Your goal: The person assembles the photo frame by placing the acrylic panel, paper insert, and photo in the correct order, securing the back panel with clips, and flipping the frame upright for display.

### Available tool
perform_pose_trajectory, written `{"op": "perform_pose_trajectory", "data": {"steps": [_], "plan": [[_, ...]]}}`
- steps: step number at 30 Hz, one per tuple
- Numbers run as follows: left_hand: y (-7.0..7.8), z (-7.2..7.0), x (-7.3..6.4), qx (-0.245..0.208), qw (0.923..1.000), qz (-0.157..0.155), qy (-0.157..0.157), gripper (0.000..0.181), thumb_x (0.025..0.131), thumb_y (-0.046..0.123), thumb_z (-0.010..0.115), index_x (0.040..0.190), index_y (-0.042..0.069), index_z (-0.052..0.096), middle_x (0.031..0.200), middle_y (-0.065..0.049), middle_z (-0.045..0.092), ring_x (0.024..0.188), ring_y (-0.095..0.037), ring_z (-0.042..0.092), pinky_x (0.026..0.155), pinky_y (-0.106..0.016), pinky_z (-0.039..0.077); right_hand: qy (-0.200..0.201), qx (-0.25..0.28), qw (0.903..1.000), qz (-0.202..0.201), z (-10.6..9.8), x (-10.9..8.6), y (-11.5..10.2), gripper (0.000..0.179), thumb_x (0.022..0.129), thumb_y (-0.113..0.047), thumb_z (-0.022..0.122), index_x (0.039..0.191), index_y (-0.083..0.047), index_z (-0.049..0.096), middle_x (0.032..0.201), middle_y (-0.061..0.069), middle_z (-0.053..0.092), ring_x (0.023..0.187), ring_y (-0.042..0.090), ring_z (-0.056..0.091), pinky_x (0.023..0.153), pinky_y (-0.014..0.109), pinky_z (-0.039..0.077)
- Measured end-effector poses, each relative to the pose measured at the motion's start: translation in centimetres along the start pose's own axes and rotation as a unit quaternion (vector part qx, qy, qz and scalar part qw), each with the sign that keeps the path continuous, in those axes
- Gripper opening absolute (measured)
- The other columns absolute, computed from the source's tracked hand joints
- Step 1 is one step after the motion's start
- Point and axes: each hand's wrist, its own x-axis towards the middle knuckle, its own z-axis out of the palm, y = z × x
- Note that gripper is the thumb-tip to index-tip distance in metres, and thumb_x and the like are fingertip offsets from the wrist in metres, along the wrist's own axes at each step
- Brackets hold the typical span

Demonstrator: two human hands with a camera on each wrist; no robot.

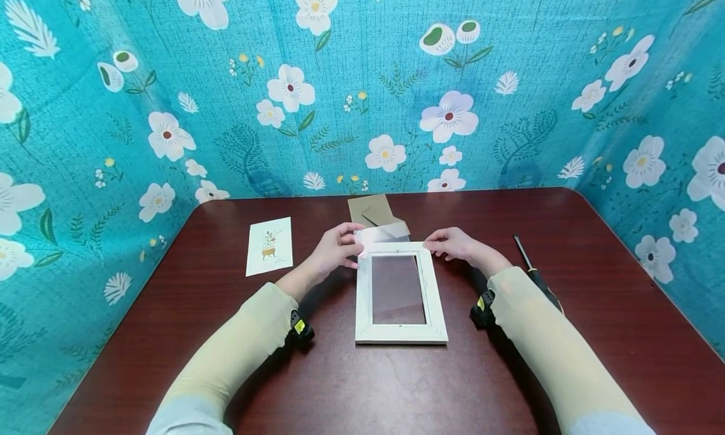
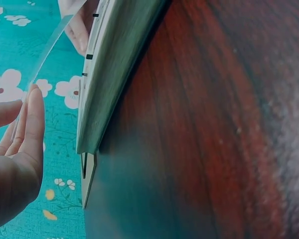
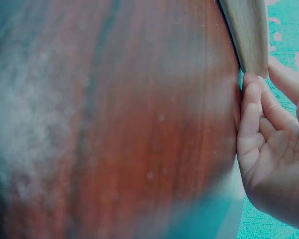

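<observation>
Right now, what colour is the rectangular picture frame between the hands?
The rectangular picture frame is off-white; the head view shows it best.

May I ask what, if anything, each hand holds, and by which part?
Left hand: clear sheet, pinched by its left edge. Right hand: white frame, gripped at its far right corner.

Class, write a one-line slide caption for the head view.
The left hand pinches a clear sheet while the right hand grips a white frame on a dark red table.
</observation>
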Motion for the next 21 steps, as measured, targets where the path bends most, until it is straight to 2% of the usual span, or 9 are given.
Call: {"op": "perform_pose_trajectory", "data": {"steps": [4,11,21], "plan": [[0.0,0.2,-0.06,0.004,1.0,-0.001,-0.006,0.045,0.092,-0.005,0.061,0.134,-0.001,0.048,0.108,-0.024,0.064,0.074,-0.019,0.064,0.058,-0.031,0.056,0.001,0.0,1.0,-0.003,-0.05,-0.1,-0.02,0.033,0.097,-0.021,0.061,0.118,0.005,0.063,0.089,0.007,0.063,0.08,0.02,0.054,0.068,0.03,0.049],[-0.02,0.53,-0.2,0.011,0.9997,0.001,-0.02,0.047,0.092,-0.003,0.063,0.136,-0.003,0.046,0.091,-0.016,0.066,0.07,-0.017,0.065,0.056,-0.029,0.055,-0.001,0.013,0.9999,0.002,-0.05,-0.35,-0.14,0.034,0.096,-0.021,0.061,0.117,0.006,0.062,0.088,0.007,0.062,0.079,0.019,0.054,0.067,0.03,0.048],[-0.52,0.66,0.12,0.052,0.998,0.008,-0.034,0.044,0.092,-0.002,0.061,0.135,0.001,0.05,0.102,-0.028,0.064,0.073,-0.017,0.064,0.056,-0.029,0.055,0.003,0.011,0.9999,0.001,0.01,-0.11,0.08,0.033,0.096,-0.021,0.062,0.116,0.005,0.063,0.088,0.006,0.062,0.08,0.018,0.054,0.066,0.029,0.048]]}}
